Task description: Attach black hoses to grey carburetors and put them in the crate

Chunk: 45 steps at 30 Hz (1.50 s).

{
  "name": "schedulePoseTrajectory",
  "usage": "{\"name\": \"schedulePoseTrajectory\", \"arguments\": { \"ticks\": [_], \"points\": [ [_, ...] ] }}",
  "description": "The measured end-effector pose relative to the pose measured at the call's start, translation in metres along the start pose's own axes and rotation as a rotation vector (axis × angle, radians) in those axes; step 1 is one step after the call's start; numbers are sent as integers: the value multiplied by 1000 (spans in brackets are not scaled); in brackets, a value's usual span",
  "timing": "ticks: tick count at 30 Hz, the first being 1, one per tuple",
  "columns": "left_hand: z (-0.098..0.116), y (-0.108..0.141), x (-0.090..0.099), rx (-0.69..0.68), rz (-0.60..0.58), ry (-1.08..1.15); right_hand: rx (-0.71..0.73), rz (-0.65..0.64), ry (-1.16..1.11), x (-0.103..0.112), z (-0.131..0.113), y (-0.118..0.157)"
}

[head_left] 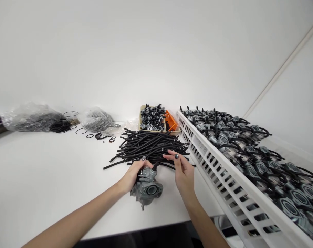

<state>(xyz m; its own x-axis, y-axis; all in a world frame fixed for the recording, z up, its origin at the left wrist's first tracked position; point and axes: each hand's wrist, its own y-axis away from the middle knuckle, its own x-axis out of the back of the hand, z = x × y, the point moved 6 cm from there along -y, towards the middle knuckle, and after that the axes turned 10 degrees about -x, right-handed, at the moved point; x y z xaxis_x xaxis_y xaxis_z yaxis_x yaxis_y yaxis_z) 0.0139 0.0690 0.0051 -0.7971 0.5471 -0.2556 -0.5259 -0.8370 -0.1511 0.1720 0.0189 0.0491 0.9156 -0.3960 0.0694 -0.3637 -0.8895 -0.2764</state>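
White crate stands at right, black hoses lie at centre, and the metal carburettor, lower centre, is clamped in the person's left hand, best held steady, right hand's grip unclear, black elbow left uncovered.

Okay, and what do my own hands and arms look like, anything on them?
Your left hand and right hand are both ungloved, with slim fingers. The right thumbnail looks dark and glossy, as if polished; a left nail looks greyish and shiny. No sleeves cover the visible forearms, and I see no rings, watch or bracelet.
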Motion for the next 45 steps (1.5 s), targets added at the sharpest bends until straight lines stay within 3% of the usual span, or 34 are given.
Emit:
{"name": "schedulePoseTrajectory", "arguments": {
  "ticks": [3, 9, 14, 17, 21, 25, 28, 32, 36, 40, 45],
  "points": [
    [4, 0, -3, -9, -3, 15, 95, 108, 147, 5, -6, 4],
    [1, 0, -2, 23, 25, 78, 325, 130, 346, -1, -13, 13],
    [15, 8, 4, 52, 209, 296, 329, 128, 369, -2, -9, 9],
    [31, 24, 9, -10, 425, 466, 354, -4, 390, -8, -9, 11],
    [29, 69, 19, -90, 844, 639, 416, -358, 486, -22, -11, 32],
    [13, 109, 15, -151, 1018, 766, 389, -569, 558, -25, -3, 51],
    [11, 122, 2, -143, 1026, 813, 346, -558, 568, -23, 8, 49],
    [12, 120, -19, -127, 938, 880, 345, -472, 581, -22, 20, 39],
    [5, 112, -30, -231, 821, 957, 381, -393, 597, -19, 27, 33],
    [-5, 109, -28, -340, 726, 1029, 406, -377, 599, -16, 30, 33],
    [-16, 113, -12, -320, 660, 999, 422, -383, 600, -18, 28, 33]
  ]
}}
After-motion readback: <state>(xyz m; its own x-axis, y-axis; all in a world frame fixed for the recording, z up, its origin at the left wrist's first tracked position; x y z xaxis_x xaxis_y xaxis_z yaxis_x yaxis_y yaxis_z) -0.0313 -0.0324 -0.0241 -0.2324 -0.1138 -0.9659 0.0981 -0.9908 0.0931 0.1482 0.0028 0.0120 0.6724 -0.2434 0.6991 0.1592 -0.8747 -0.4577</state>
